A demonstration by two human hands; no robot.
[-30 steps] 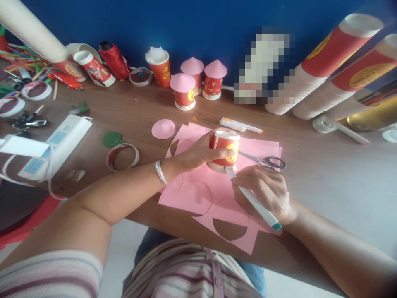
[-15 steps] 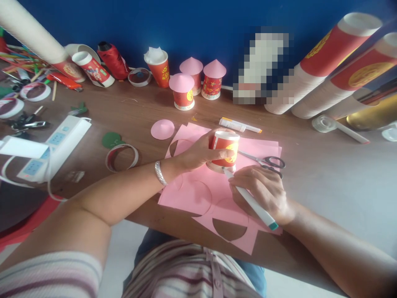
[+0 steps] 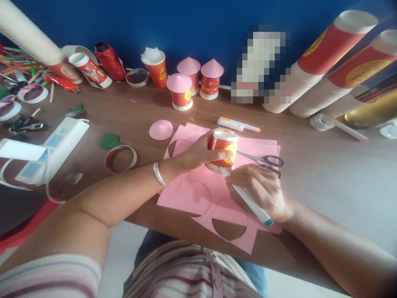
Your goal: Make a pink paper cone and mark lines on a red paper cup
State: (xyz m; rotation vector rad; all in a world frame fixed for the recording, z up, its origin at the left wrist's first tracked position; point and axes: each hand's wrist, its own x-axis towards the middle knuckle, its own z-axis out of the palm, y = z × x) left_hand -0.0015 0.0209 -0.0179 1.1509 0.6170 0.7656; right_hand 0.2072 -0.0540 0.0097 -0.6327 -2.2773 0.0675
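Gripping red paper cup with left hand: fingers curled round the side wall, thumb on the near side, palm to the cup's left. Cup at the left fingertips, standing on pink paper, wide white rim apparently down. Pressed flat from the side, probably to stop it sliding and to have the rim serve as an edge to draw round.

Pinching pen in right hand, thumb and first fingers closed near the tip, remaining fingers folded, heel of hand resting on the paper. Probably braced that way for a steady line. Tip touching or just beside the cup's bottom rim, on the near side, between the two hands.

Cup axis: upright, base to the sheet, narrow closed end up toward the camera. Pen axis: slanted, tip pointing away from the body and leftward into the cup's foot, teal cap end trailing back past the right wrist, toward the body and to the right.

Round holes cut in the paper just below the left wrist and below the right hand. Scissors just beyond the right knuckles, lying on the sheet. White marker beyond the cup. Loose pink disc beyond the left wrist, off the sheet. Bracelet on the left wrist. Cone-topped cups well beyond both hands, by the blue wall.
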